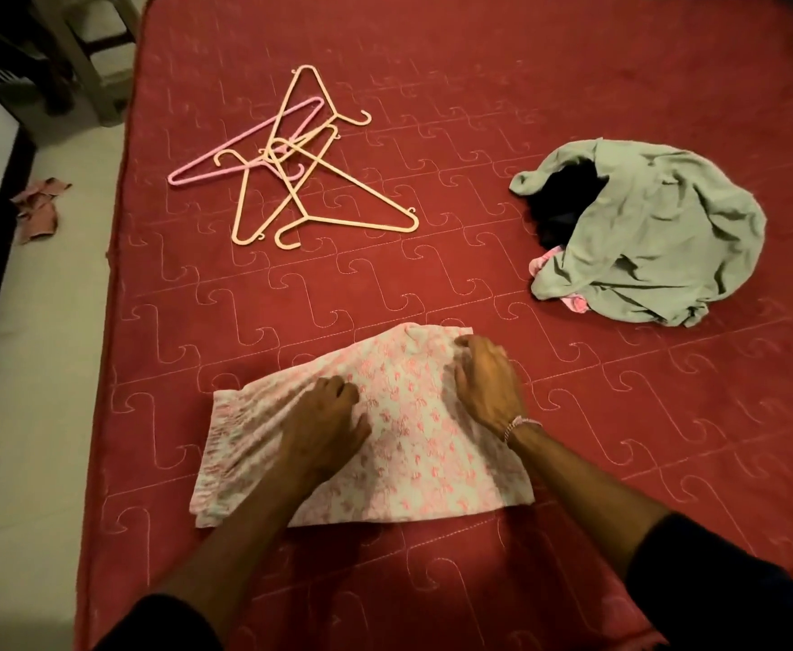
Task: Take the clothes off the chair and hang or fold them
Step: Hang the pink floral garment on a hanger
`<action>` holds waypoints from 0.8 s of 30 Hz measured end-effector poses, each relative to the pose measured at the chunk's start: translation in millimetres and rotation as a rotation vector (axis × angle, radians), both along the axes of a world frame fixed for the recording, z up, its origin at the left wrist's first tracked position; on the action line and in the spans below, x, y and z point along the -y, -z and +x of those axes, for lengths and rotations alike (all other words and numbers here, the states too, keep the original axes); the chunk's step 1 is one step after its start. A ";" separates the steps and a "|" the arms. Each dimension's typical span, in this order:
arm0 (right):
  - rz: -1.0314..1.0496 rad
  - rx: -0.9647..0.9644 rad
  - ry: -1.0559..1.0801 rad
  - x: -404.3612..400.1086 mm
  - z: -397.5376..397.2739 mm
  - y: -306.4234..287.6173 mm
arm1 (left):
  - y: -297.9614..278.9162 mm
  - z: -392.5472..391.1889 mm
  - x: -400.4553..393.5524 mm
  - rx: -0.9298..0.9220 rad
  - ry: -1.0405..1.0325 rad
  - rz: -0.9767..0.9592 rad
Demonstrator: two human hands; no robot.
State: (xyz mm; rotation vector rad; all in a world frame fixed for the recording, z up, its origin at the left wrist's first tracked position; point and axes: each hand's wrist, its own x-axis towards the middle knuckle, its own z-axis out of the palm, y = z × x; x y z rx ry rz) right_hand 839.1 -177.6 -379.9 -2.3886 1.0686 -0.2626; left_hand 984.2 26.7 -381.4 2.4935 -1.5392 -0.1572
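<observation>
Head view: a pink-and-white floral cotton garment [404, 444] lies partly folded on the near part of a red quilted mattress [573, 110]. Left hand [326, 427] and right hand [488, 380] both bunch its fabric with curled fingers. Beyond lie tangled plastic hangers [291, 162] and a grey-green crumpled clothes pile [657, 232].

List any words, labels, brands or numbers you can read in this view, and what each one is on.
None can be read.
pink-printed garment: a pink repeating print only, no lettering or tag showing.
hangers: plain, no markings visible.
green garment: no label visible.
red mattress: stitched hook-shaped quilting only, no text.
</observation>
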 end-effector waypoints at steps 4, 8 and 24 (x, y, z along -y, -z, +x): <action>-0.070 -0.092 -0.182 21.6 51.3 4.2 | 14.2 4.4 43.9 -0.032 0.083 0.085; -0.117 -0.243 -0.272 35.0 76.0 16.8 | 33.8 20.0 57.2 -0.066 0.172 0.285; -0.021 -0.051 -0.310 96.2 154.2 2.8 | 12.6 96.2 95.2 -0.206 -0.140 0.215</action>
